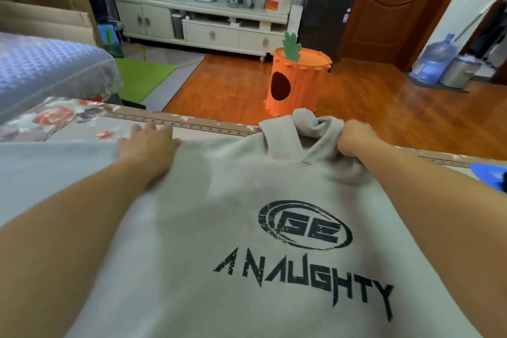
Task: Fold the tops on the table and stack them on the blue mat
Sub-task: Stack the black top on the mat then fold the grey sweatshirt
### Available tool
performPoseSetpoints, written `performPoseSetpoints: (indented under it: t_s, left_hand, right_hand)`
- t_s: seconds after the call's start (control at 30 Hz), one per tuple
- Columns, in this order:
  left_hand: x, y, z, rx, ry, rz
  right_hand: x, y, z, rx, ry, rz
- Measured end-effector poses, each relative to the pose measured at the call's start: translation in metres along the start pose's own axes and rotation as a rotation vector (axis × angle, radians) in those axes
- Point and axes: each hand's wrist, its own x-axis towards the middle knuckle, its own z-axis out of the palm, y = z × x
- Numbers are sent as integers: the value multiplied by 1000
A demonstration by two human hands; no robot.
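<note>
A grey hooded top with a black "GE A NAUGHTY" print lies spread face up on the table, its hood toward the far edge. My left hand lies flat with straight fingers on the top's left shoulder. My right hand grips a bunch of the hood fabric near the right shoulder. A corner of the blue mat shows at the right edge of the table.
A floral tablecloth covers the table's far left. A pale grey cloth lies left of the top. Beyond the table stand an orange carrot-shaped bin, a white cabinet and a blue-covered sofa.
</note>
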Motion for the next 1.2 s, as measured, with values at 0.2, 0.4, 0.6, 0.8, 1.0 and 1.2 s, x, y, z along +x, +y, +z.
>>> performPoseSetpoints:
  t_s: [0.2,0.4,0.6,0.8,1.0,1.2]
  left_hand:
    - [25,-17,-11,137,306,-86]
    - [-66,50,4,-92,5,279]
    - [-162,51,23,-33,-109,390]
    - [-218,67,-3,-14,-259,334]
    - [-412,43,6,42,-263,609]
    - [-449,55,9,-6,-220,527]
  right_hand:
    - [26,-27,-7,181,491,-81]
    - [-34,-22,21,32,311,-229]
    - [-155,65,37,-113,-33,-335]
    - [-220,179,15,-70,13,-30]
    - [-396,243,37,116,-9,156]
    - [-463,200,35,240,-18,134]
